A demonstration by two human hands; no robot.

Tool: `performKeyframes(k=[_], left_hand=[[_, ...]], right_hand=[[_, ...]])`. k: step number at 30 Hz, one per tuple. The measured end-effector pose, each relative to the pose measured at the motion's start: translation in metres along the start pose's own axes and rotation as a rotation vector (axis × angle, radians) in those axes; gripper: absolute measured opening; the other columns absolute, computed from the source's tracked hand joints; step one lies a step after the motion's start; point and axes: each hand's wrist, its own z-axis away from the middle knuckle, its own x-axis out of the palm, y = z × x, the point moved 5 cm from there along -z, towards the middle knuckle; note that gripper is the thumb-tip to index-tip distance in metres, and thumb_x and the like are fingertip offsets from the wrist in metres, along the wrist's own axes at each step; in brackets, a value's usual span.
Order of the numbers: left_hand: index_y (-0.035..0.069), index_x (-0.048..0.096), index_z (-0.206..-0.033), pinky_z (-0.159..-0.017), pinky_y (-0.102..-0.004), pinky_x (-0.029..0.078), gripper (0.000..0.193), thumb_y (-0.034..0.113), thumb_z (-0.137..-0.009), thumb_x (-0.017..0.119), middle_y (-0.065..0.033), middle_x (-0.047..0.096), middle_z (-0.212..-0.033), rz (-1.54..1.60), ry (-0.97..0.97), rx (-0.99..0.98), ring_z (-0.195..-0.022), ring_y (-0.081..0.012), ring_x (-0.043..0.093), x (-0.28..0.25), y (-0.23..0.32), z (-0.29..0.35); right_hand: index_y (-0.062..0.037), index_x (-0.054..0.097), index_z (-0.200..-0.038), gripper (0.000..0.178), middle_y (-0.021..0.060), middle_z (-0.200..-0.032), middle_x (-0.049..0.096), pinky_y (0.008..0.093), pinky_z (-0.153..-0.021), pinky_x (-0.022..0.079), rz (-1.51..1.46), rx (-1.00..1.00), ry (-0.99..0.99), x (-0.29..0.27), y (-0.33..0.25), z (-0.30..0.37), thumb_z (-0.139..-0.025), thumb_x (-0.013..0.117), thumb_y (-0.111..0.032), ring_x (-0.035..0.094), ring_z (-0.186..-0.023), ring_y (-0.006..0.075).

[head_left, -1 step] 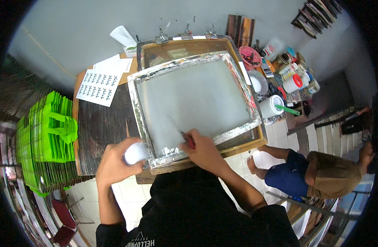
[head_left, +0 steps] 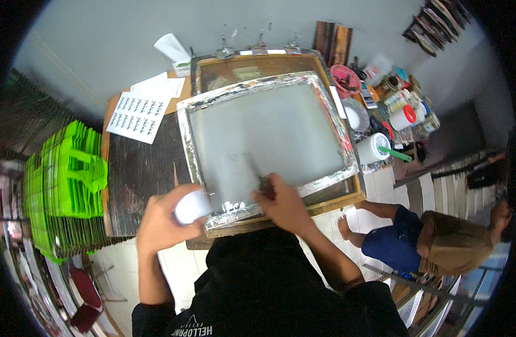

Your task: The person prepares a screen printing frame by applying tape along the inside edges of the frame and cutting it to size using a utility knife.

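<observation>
- Head view: a paint-spattered screen-printing frame (head_left: 186,132) lies before me, its pale grey mesh (head_left: 269,129) upward; it rests askew over a brown wooden frame (head_left: 360,188) on the bench (head_left: 137,185); I judge that this brings its near edge close to my body, with the whole surface in reach.
- Left hand (head_left: 165,222): my grip is curved broadly, thumb and fingers parted by the width of the white round container (head_left: 192,206) they hold; I keep it by the frame's near left corner, probably to have it handy without covering the mesh; whether its white face is lid, base or contents, I cannot tell.
- Right hand (head_left: 286,205): my grip is closed narrowly on the near end of a slim dark tool (head_left: 262,181); it points away from me over the mesh, seemingly so that my knuckles keep to the near edge; blur hides whether its tip touches.
- Farther off: a printed sheet (head_left: 137,118) lies flat on the bench, left of the frame; a white tub (head_left: 372,149) stands at the right.
</observation>
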Motion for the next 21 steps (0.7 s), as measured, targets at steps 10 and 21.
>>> performKeyframes(k=[10,21], left_hand=[[0.006,0.067,-0.127,-0.071,-0.0406,0.057,0.061,0.018,-0.069,0.084,-0.0217,0.071,-0.082,0.04,0.09,0.115,-0.073,-0.0367,0.072,0.099,0.071,-0.075],[0.007,0.057,-0.134,-0.063,-0.0377,0.051,0.058,0.018,-0.081,0.077,-0.0134,0.066,-0.067,0.343,-0.2,-0.062,-0.064,-0.0227,0.068,0.152,0.074,-0.137]], right_hand=[[0.0016,0.074,-0.098,0.021,0.0016,-0.06,0.06,0.0261,-0.042,0.043,-0.645,0.292,-0.175,-0.091,0.006,-0.021,-0.091,0.078,-0.018,0.055,-0.046,0.0103],[-0.0011,0.073,-0.086,0.021,0.0044,-0.069,0.068,0.0314,-0.057,0.047,-0.134,0.191,0.092,-0.168,0.079,-0.041,-0.088,0.078,-0.021,0.06,-0.059,0.0129]])
